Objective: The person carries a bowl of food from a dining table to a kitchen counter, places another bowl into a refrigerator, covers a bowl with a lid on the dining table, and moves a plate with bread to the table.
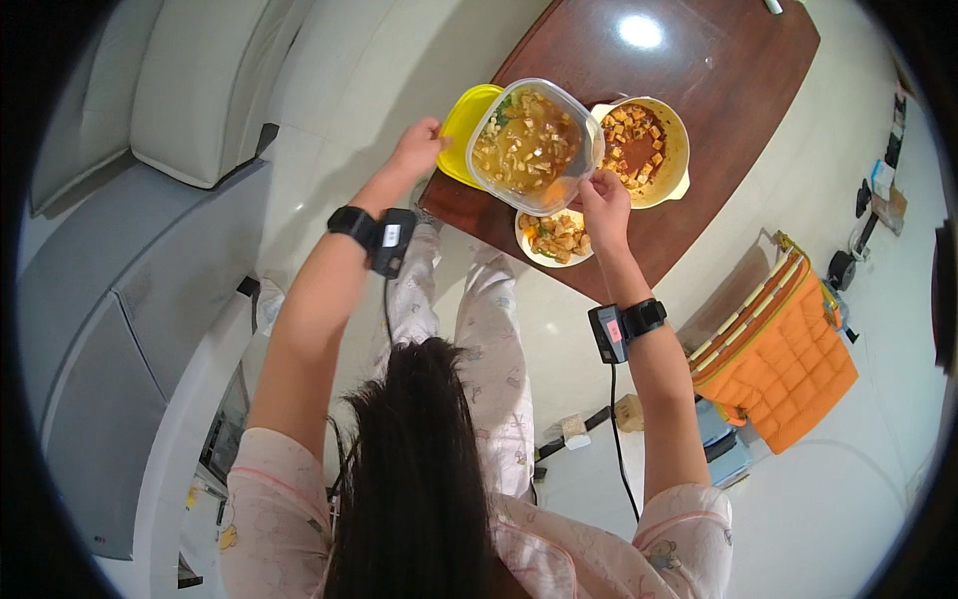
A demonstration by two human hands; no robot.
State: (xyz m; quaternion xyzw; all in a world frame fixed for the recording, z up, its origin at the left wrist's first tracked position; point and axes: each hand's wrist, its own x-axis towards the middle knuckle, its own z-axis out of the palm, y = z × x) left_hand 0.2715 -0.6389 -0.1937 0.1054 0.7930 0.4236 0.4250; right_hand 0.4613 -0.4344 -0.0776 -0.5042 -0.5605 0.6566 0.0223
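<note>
A clear plastic container (528, 147) of brown soup, with pale pieces and some greens, is at the near left end of the table, overlapping a yellow lid (458, 139). My right hand (605, 207) grips the container's near right corner, thumb and fingers closed on the rim. At the yellow lid's left edge, my left hand (417, 152) has its fingers bent and closed on the rim. Just right of the container stands a cream two-handled pot (678, 150) holding tofu cubes in red sauce. A plate of stir-fried pieces (555, 240) sits nearer me, partly under the container.
The dark brown wooden table (738, 90) has a glossy top and a near edge close to my legs. An orange cushioned folding chair (783, 349) stands on the right. Pale padded seating (205, 90) is at the far left, near a grey cabinet (90, 349).
</note>
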